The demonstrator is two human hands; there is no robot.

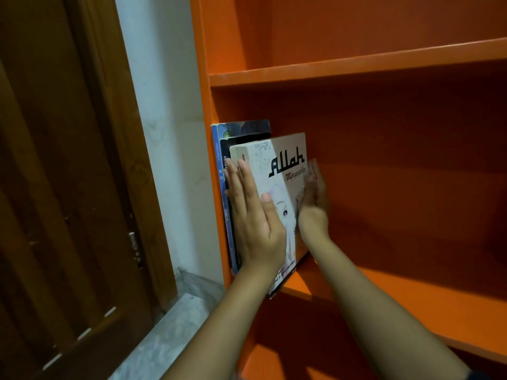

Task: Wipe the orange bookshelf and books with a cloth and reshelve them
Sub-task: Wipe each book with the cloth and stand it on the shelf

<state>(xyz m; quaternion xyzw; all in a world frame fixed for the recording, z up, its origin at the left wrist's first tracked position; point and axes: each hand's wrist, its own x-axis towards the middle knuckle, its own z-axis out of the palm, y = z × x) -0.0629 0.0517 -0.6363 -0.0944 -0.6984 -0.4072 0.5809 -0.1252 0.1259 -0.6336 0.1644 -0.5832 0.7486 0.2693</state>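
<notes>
A white book (277, 171) with black lettering stands upright at the left end of the middle shelf (411, 294) of the orange bookshelf (356, 64). My left hand (253, 218) lies flat over its spine, thumb on the front cover. My right hand (314, 204) presses flat against the cover's far edge. A blue book (218, 165) and a black book (238, 138) stand between the white book and the shelf's left wall. No cloth is in view.
The shelf above and the compartment below hold nothing that I can see. A white wall strip (164, 133) and a brown wooden door (60, 187) with a hinge stand to the left, above a grey marble floor (170, 325).
</notes>
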